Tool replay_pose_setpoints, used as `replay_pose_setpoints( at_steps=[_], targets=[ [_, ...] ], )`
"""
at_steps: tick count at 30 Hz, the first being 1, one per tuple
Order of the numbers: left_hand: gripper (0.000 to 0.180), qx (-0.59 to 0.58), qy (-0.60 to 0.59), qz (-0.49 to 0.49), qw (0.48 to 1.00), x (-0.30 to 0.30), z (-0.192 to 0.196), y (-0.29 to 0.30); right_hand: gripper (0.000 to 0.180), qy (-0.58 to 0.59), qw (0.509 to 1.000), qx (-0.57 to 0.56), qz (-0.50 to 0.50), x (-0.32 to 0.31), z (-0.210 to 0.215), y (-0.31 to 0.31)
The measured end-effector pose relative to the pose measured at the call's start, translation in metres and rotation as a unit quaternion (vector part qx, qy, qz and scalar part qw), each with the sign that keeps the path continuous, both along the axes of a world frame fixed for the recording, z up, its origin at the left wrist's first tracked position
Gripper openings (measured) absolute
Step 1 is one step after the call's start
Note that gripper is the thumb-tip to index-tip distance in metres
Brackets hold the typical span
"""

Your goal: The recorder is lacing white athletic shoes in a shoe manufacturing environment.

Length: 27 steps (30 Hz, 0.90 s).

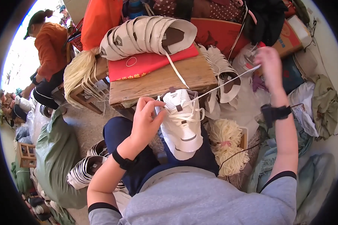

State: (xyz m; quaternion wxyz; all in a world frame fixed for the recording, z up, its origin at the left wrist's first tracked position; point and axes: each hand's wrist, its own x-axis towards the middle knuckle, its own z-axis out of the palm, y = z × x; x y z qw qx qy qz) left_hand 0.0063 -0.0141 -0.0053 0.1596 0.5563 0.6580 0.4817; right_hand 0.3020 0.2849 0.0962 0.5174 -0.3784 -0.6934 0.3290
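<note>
A white shoe upper [184,137] with dark tabs rests on my lap, its toe toward me, partly threaded with a cream lace. My left hand [148,118] is closed at the upper's left edge, thumb and forefinger pinching near the eyelets. Up and to the right, my right hand [268,63] grips the end of the shoelace [229,81], drawn in a taut line from the upper; the fingers are slightly blurred. Just beyond the upper stands a wooden bench [157,88], bearing a nested stack of beige uppers [139,37] with a loose lace hanging down.
A red cloth [133,69] lies under the stack. Bundles of cream laces hang at the left [80,73] and lie right of my knees [229,146]. More nested uppers [227,86] sit right of the bench. A green sack [58,157] and a person in orange [52,47] are leftward.
</note>
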Motion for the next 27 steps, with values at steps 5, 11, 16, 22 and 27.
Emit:
replay_pose_setpoints(
  at_steps=[5,11,16,22,27],
  targets=[
    [0.018,0.054,0.067,-0.024,0.996,0.001,-0.013,0.015,0.013,-0.260,0.928,0.074,0.256,-0.070,-0.057,-0.125],
    [0.020,-0.031,-0.059,-0.012,0.998,0.003,0.002,0.005,0.013,-0.352,0.859,0.124,0.351,-0.102,-0.070,-0.171],
    [0.018,0.011,-0.011,0.045,0.999,-0.020,-0.010,-0.023,0.014,-0.350,0.866,0.123,0.335,-0.109,-0.053,-0.165],
    [0.015,0.021,-0.035,0.171,0.984,-0.073,-0.008,-0.065,0.017,-0.385,0.850,-0.049,0.355,-0.106,-0.049,-0.160],
    [0.014,-0.034,0.104,0.293,0.950,-0.121,-0.017,-0.098,0.017,-0.300,0.906,-0.049,0.296,-0.102,-0.053,-0.144]
  ],
)
